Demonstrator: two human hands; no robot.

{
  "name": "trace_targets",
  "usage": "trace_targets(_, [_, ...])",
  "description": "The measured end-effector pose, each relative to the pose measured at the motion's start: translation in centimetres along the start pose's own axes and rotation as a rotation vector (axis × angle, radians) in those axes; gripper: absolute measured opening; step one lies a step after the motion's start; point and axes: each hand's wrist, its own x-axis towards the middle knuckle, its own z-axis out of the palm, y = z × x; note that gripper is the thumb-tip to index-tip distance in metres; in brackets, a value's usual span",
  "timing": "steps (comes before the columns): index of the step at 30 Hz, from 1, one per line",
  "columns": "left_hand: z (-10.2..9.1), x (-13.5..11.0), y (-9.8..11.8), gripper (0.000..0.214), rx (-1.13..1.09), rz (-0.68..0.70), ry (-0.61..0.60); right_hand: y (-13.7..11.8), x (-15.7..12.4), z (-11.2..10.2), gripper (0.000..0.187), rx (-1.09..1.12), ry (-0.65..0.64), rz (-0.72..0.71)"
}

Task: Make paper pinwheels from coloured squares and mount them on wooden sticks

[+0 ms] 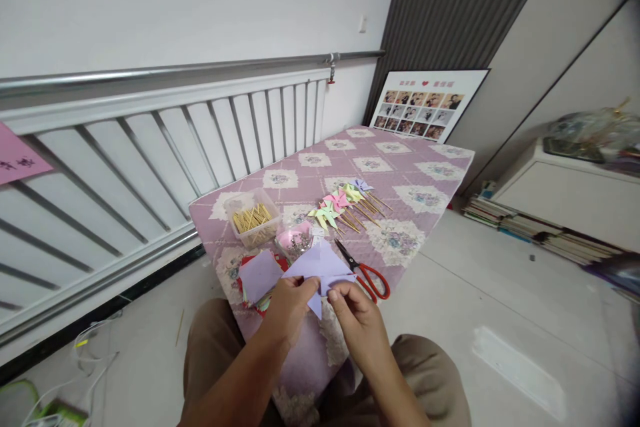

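A lilac paper square point(319, 259), cut and partly folded, is held up above the near end of the table. My left hand point(296, 299) pinches it near its middle, thumb on top. At its right-hand flap, my right hand point(354, 303) closes thumb and fingers on the paper. Just beyond my right hand lie scissors point(373, 279) with red handles and dark blades. To the left of my left hand sits a stack of coloured paper squares point(260, 277), lilac on top. Behind the held paper is a small container point(295, 237) with pins and something pink, partly covered.
A clear plastic box point(254, 219) of short wooden sticks stands at the table's left. Several paper pinwheels point(337, 200) on sticks lie in a row mid-table. The floral tablecloth point(395, 238) runs back to a photo board point(429, 105). A white radiator point(200, 140) lines the left side.
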Motion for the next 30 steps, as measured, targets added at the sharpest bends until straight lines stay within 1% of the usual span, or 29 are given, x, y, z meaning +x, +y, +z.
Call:
trace_targets(4, [0.4, -0.4, 0.2, 0.015, -0.058, 0.020, 0.012, -0.3, 0.2, 0.2, 0.023, 0.044, 0.042, 0.048])
trace_targets(8, [0.5, -0.6, 0.2, 0.017, -0.003, 0.007, 0.049, -0.3, 0.3, 0.4, 0.025, 0.045, 0.062, 0.066])
trace_targets(13, [0.5, -0.8, 0.1, 0.017, 0.031, -0.010, 0.066, -0.5, 0.4, 0.4, 0.025, 0.034, 0.075, 0.057])
trace_targets(18, [0.8, -1.1, 0.3, 0.018, 0.047, 0.011, 0.092, -0.4, 0.4, 0.3, 0.026, 0.009, 0.093, 0.046])
trace_targets(22, [0.8, -1.0, 0.0, 0.018, 0.062, 0.029, 0.069, -0.5, 0.5, 0.3, 0.027, -0.014, 0.105, 0.023])
trace_targets(27, [0.6, -0.6, -0.8, 0.018, 0.165, 0.078, 0.065, -0.9, 0.3, 0.3, 0.028, -0.051, 0.096, 0.005])
trace_targets(29, [0.4, -0.5, -0.7, 0.019, 0.229, 0.113, 0.052, -0.9, 0.1, 0.2, 0.024, -0.063, 0.098, 0.006])
trace_targets(30, [0.2, -0.5, -0.6, 0.020, 0.270, 0.129, 0.045, -0.8, 0.1, 0.0, 0.020, -0.053, 0.119, 0.010])
